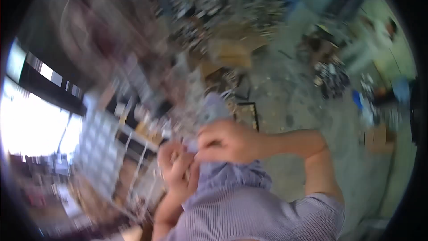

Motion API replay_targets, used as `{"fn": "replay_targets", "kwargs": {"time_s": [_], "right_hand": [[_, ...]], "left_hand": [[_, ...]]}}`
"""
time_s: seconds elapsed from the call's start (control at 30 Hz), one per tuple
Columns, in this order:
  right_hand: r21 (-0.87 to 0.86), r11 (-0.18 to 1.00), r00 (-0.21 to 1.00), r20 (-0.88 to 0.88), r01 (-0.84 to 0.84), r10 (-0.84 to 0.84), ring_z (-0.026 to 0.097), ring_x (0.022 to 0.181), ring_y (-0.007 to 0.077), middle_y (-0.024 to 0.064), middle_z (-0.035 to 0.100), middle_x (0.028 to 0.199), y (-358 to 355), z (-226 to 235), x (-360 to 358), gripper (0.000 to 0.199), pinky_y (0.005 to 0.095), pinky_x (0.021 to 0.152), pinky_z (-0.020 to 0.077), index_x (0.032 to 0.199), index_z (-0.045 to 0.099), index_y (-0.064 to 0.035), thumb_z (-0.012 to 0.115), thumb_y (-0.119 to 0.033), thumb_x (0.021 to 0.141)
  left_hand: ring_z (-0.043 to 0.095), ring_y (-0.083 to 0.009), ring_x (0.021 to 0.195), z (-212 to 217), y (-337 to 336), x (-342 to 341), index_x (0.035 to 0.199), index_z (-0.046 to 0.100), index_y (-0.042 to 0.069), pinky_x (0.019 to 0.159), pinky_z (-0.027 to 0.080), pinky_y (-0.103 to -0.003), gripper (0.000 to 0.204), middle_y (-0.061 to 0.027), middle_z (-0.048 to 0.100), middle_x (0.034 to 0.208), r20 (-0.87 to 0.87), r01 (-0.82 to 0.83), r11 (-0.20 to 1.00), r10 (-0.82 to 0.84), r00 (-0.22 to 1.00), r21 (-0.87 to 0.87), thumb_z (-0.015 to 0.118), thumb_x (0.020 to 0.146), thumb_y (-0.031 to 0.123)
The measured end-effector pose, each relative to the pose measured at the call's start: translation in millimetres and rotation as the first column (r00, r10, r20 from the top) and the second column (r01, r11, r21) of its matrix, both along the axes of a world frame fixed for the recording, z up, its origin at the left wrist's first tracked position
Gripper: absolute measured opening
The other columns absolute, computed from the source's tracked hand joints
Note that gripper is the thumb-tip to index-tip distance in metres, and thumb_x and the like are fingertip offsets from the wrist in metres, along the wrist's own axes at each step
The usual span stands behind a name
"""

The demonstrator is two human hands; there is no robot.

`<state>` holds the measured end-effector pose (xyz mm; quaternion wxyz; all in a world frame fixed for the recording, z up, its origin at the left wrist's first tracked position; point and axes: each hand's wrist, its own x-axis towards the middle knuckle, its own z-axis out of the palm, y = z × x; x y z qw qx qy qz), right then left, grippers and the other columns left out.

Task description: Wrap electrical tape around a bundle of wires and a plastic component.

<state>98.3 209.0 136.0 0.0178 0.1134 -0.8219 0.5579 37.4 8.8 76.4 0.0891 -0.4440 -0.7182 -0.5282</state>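
Both of my hands are raised close together in front of my lavender ribbed top (232,209). My right hand (232,140) has its fingers curled in toward the left one, thumb and fingertips pressed together. Just beside it, my left hand (180,169) is closed too, its fingers folded. The fingertips of both nearly meet over a small pale lavender patch, perhaps cloth. Blur hides what they grip, if anything. Below the right hand is gathered lavender fabric (234,174) at my waist.
An open cardboard box (229,53) and a thin dark frame (254,116) are on the floor ahead. Heaped small items (223,0) fill the far side; another dark pile (330,80) is at right. A person (383,33) stands far right. A white rack (138,147) is at left.
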Motion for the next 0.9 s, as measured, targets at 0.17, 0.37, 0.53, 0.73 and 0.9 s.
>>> {"fn": "replay_targets", "kwargs": {"time_s": [0.17,0.37,0.53,0.73,0.9], "right_hand": [[-0.247,0.964,0.959,-0.281,-0.102,0.029,0.061,0.071,0.0140,0.0070,0.063,0.076,23.1,33.2,-7.9,0.011,0.0303,0.065,0.0486,0.079,0.065,-0.0016,0.063,-0.007,0.088],[-0.498,0.858,0.949,-0.311,-0.125,-0.042,0.066,0.073,0.0122,0.0041,0.069,0.079,55.5,48.8,14.5,0.019,0.0277,0.067,0.0527,0.087,0.069,-0.0019,0.060,-0.017,0.095],[-0.294,0.922,0.946,-0.276,-0.251,0.169,0.069,0.084,0.0169,0.0073,0.072,0.091,-24.9,5.4,-27.1,0.019,0.0307,0.070,0.0545,0.099,0.073,-0.0036,0.065,-0.018,0.090],[-0.595,0.803,0.998,0.055,0.041,-0.010,0.068,0.073,0.0108,0.0029,0.066,0.114,23.9,-83.5,-69.1,0.035,0.0260,0.068,0.0566,0.132,0.058,-0.0071,0.059,-0.027,0.102],[-0.505,0.863,0.993,0.116,0.030,0.034,0.062,0.078,0.0098,0.0097,0.063,0.130,23.5,-69.8,-84.1,0.036,0.0271,0.072,0.0497,0.124,0.061,-0.0003,0.053,-0.029,0.104]], "left_hand": [[0.046,-0.0331,0.105,-11.1,9.8,-2.8,0.092,0.062,-0.001,0.082,0.043,-0.042,0.007,-0.0197,0.045,0.118,-0.521,-0.346,0.938,0.280,0.807,-0.033,0.061,0.087,0.003],[0.047,-0.0345,0.112,-57.5,34.7,-0.9,0.117,0.052,-0.005,0.088,0.045,-0.044,0.026,-0.0243,0.041,0.128,-0.231,-0.224,0.968,0.193,0.954,-0.117,0.051,0.097,0.011],[0.042,-0.0347,0.127,-98.7,34.1,-2.1,0.139,0.035,-0.003,0.102,0.040,-0.047,0.058,-0.0230,0.036,0.142,0.091,-0.307,0.948,0.300,0.950,0.081,0.058,0.097,0.028],[0.047,-0.0289,0.125,-124.0,4.6,-66.0,0.140,0.038,0.001,0.105,0.042,-0.045,0.068,-0.0150,0.040,0.134,0.213,-0.536,0.838,0.508,0.834,0.099,0.076,0.086,0.017],[0.048,-0.0290,0.130,-139.5,23.6,-117.3,0.142,0.037,0.004,0.106,0.040,-0.042,0.078,-0.0144,0.046,0.139,0.340,-0.441,0.882,0.369,0.865,0.164,0.080,0.078,0.011]]}}
